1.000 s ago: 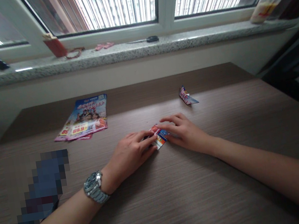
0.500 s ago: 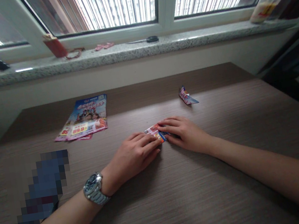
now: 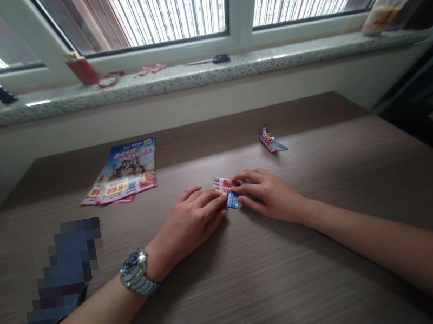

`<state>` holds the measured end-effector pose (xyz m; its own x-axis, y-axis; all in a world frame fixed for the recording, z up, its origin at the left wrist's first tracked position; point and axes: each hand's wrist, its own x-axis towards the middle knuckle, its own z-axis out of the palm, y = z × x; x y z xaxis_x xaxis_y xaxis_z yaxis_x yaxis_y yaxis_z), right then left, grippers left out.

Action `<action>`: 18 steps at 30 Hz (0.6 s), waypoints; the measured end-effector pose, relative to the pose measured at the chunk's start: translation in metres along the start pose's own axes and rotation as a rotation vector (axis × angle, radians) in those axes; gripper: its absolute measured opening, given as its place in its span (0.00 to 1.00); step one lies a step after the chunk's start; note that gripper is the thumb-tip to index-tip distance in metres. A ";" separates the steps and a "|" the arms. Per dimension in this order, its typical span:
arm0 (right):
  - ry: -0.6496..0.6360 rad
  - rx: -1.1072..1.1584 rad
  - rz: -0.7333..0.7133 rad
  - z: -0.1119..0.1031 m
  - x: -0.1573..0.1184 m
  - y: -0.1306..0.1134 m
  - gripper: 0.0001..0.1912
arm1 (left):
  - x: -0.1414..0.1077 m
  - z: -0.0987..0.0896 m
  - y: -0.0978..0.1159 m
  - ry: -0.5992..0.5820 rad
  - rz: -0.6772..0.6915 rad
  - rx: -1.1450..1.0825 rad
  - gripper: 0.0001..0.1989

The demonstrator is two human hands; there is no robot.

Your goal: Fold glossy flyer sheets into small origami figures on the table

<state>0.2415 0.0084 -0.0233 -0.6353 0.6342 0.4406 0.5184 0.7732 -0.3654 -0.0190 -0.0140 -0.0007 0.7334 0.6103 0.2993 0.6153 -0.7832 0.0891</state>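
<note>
A small folded piece of colourful printed paper [image 3: 231, 200] lies on the brown table between my two hands. My left hand [image 3: 192, 218], below a wrist with a metal watch [image 3: 136, 272], rests its fingertips on the paper's left side. From the right, my right hand [image 3: 269, 195] has its fingers on the paper's right edge, thumb close to the lower corner. Both hands hold the paper against the tabletop. Beyond my right hand stands a small folded paper piece [image 3: 271, 141], printed in pink and blue.
Printed flyers [image 3: 129, 170] lie in a stack at the table's back left. A blurred dark blue object [image 3: 66, 268] is beside my left forearm. On the stone windowsill [image 3: 187, 79] are scissors [image 3: 220, 59], a red box [image 3: 82, 69] and a plastic cup [image 3: 385, 12].
The paper between my hands now shows a blue lower part instead of orange there. My left fingers have shifted slightly left, and more of the paper is visible.
</note>
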 end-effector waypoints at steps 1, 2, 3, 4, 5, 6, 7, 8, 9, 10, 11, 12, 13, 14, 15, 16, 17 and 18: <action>0.002 0.007 -0.007 0.000 0.000 0.000 0.13 | 0.000 0.000 0.000 -0.007 -0.010 0.001 0.16; 0.002 0.014 -0.013 0.000 0.000 0.000 0.13 | -0.001 0.000 -0.001 -0.013 -0.022 0.003 0.17; 0.001 0.020 -0.019 0.000 0.000 0.000 0.13 | -0.001 0.001 -0.001 -0.010 -0.025 0.005 0.18; -0.001 0.026 -0.025 0.000 0.000 0.000 0.13 | -0.001 0.001 -0.001 -0.012 -0.025 0.004 0.19; -0.002 0.030 -0.032 0.001 0.000 0.000 0.13 | -0.001 0.001 -0.001 -0.018 -0.032 0.007 0.20; -0.002 0.034 -0.039 0.001 0.000 0.001 0.13 | -0.001 0.002 -0.001 -0.024 -0.034 0.011 0.22; -0.002 0.038 -0.049 0.001 0.000 0.001 0.13 | 0.000 0.002 -0.001 -0.031 -0.037 0.016 0.23; -0.001 0.042 -0.059 0.002 0.000 0.001 0.13 | 0.000 0.002 0.000 -0.039 -0.039 0.023 0.23; -0.002 0.046 -0.067 0.002 0.000 0.002 0.13 | 0.000 0.002 0.000 -0.048 -0.040 0.028 0.24; -0.002 0.050 -0.072 0.002 0.000 0.002 0.13 | 0.000 0.002 0.000 -0.058 -0.040 0.032 0.24; -0.003 0.055 -0.073 0.002 0.000 0.002 0.13 | 0.000 0.002 0.000 -0.066 -0.040 0.032 0.24; -0.003 0.059 -0.073 0.002 0.000 0.002 0.13 | 0.000 0.002 0.000 -0.075 -0.041 0.030 0.23; -0.002 0.064 -0.073 0.002 0.000 0.002 0.13 | -0.001 0.002 0.000 -0.082 -0.042 0.025 0.23; -0.001 0.068 -0.072 0.002 0.000 0.002 0.13 | -0.001 0.003 0.000 -0.086 -0.041 0.017 0.23; 0.002 0.071 -0.070 0.001 0.000 0.002 0.13 | -0.002 0.003 -0.001 -0.087 -0.042 0.008 0.23; 0.004 0.074 -0.064 0.001 0.000 0.002 0.13 | -0.002 0.003 -0.001 -0.087 -0.041 -0.003 0.23; 0.006 0.075 -0.055 0.000 0.001 0.001 0.13 | -0.002 0.003 -0.001 -0.087 -0.042 -0.015 0.23; 0.008 0.077 -0.043 -0.001 0.001 0.001 0.13 | -0.002 0.004 -0.002 -0.089 -0.041 -0.027 0.23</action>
<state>0.2417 0.0098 -0.0225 -0.6515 0.6004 0.4639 0.4448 0.7975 -0.4075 -0.0207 -0.0137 -0.0051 0.7311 0.6494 0.2091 0.6385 -0.7593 0.1257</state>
